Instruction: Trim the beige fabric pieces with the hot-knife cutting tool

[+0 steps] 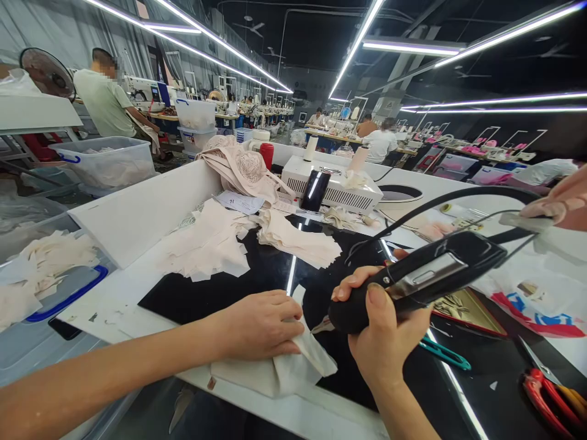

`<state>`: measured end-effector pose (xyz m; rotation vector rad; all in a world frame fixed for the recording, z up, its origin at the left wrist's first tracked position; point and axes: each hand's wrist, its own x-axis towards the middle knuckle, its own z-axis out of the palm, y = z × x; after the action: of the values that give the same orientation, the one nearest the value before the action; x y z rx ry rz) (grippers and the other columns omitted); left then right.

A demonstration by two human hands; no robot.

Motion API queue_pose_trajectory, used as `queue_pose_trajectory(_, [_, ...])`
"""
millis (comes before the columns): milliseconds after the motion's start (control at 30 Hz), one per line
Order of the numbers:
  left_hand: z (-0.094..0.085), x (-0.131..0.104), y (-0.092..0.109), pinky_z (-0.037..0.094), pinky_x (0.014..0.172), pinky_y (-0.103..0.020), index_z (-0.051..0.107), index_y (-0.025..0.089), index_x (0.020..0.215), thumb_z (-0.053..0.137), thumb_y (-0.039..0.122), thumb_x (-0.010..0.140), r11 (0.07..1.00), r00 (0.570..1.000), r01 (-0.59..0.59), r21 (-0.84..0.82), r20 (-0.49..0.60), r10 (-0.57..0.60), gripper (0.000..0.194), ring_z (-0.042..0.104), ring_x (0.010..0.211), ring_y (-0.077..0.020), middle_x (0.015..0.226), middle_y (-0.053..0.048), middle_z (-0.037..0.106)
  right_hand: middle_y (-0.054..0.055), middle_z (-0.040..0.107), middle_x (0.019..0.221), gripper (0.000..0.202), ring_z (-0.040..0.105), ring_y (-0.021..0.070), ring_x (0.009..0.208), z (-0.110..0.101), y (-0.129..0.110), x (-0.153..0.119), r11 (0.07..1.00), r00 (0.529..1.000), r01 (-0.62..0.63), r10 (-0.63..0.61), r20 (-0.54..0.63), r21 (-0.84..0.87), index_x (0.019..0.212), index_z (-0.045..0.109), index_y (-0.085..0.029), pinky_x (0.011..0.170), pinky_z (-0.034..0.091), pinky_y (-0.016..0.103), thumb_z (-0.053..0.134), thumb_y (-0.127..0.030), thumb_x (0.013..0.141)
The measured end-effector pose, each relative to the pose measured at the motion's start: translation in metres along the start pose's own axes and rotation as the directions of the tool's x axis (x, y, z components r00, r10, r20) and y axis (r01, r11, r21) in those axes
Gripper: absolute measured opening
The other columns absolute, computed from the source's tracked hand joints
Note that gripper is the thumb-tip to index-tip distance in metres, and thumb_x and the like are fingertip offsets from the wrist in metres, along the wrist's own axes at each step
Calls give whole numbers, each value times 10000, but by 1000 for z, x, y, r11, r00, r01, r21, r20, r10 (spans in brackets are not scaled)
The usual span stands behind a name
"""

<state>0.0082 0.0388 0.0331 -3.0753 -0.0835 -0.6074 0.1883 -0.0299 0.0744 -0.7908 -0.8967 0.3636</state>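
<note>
My left hand (263, 327) rests with its fingers bent and pressed together on a piece of cream fabric (307, 354) at the front edge of the black tabletop (192, 299). Wrapped round a black handheld tool (426, 272) with a metal plate and a cord, my right hand (385, 324) holds it above the table, right of the fabric. Stacks of cut cream fabric (206, 241) lie beyond my left hand. Another stack (300, 238) sits further right, behind the tool's near end.
Teal snips (444, 353) and red-handled scissors (548, 391) lie at the right, near a tray of small parts (468, 308). A white machine (330, 183) and a black cylinder (315, 190) stand behind. Another person's hand (559, 198) reaches in at the right edge.
</note>
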Motion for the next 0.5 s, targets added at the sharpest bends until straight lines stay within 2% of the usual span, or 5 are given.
queue_pose_trajectory(133, [0,2,-8,507,1073,-377,671,154,1022,657,389,1042,998,999,-52,-33,1,52,237,654,1125,-238,1274,-115,665,-58,679,774,482,616,142,525,-1,2,0,1000,1000,4,-4,9,3,1281,529,-259,561,558,327,783,-301,873])
queue_pose_trajectory(333, [-4,4,-15,557,973,-329,658,163,1079,669,353,1038,991,993,-3,-135,114,18,194,656,1169,-235,1249,-103,686,-62,668,787,457,623,138,548,-2,1,-1,1000,1000,-15,15,27,-1,1269,535,-270,564,546,312,780,-303,885])
queue_pose_trajectory(500, [-7,1,-17,559,953,-322,662,163,1114,688,323,1024,976,991,62,-209,133,-35,185,662,1132,-229,1237,-102,677,-61,668,797,427,619,136,555,-3,1,-2,1000,999,-9,10,44,-5,1259,534,-274,566,542,315,770,-296,904])
